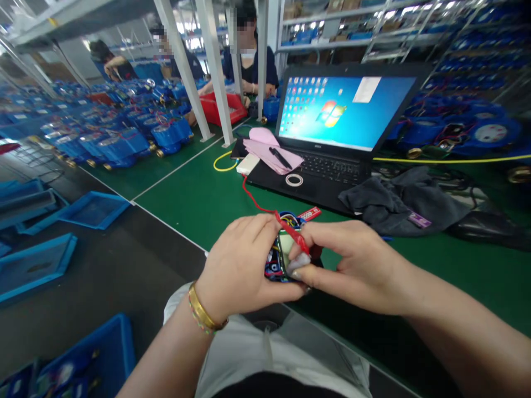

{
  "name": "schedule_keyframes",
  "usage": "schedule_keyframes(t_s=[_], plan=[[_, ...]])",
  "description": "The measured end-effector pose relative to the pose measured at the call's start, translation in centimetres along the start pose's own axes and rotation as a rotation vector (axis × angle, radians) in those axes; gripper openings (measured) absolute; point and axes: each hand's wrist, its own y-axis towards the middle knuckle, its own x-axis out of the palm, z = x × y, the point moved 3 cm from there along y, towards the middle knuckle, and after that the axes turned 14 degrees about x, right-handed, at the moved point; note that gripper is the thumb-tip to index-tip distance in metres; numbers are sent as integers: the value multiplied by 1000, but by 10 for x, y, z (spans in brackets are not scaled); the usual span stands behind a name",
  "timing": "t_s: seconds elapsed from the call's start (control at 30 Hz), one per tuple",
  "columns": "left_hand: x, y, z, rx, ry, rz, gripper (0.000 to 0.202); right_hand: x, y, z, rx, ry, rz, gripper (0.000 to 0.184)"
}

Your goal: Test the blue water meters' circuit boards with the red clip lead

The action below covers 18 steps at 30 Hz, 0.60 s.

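A small electronic unit [274, 268] with exposed wires and a pale face sits at the front edge of the green table, between my hands. My left hand [240, 260] wraps around its left side, with the thumb along the near edge. At its right side, the fingers of my right hand [344, 265] pinch the whitish end piece of a red cable [261, 205] against the unit. Whether that end touches contacts is hidden. The cable runs back to a white box [248, 164] beside the laptop.
Behind my hands stands an open laptop [327, 121] with pink cloth [271, 155], a pen and a tape roll [294, 180] on it. A dark grey cloth [406, 199] lies right. Blue meters [120, 146] crowd the left bench; blue trays [95, 210] are lower left. Co-workers sit beyond.
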Motion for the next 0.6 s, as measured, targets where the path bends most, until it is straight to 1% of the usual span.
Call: schedule_keyframes(t_s=[0.1, 0.23, 0.6], plan=[[2, 0, -2, 10, 25, -26, 62, -2, 0, 1, -19, -28, 20, 7], [5, 0, -2, 17, 51, -42, 67, -3, 0, 1, -13, -44, 13, 9], [5, -1, -2, 25, 47, -49, 69, -3, 0, 0, -24, -67, 28, 8]])
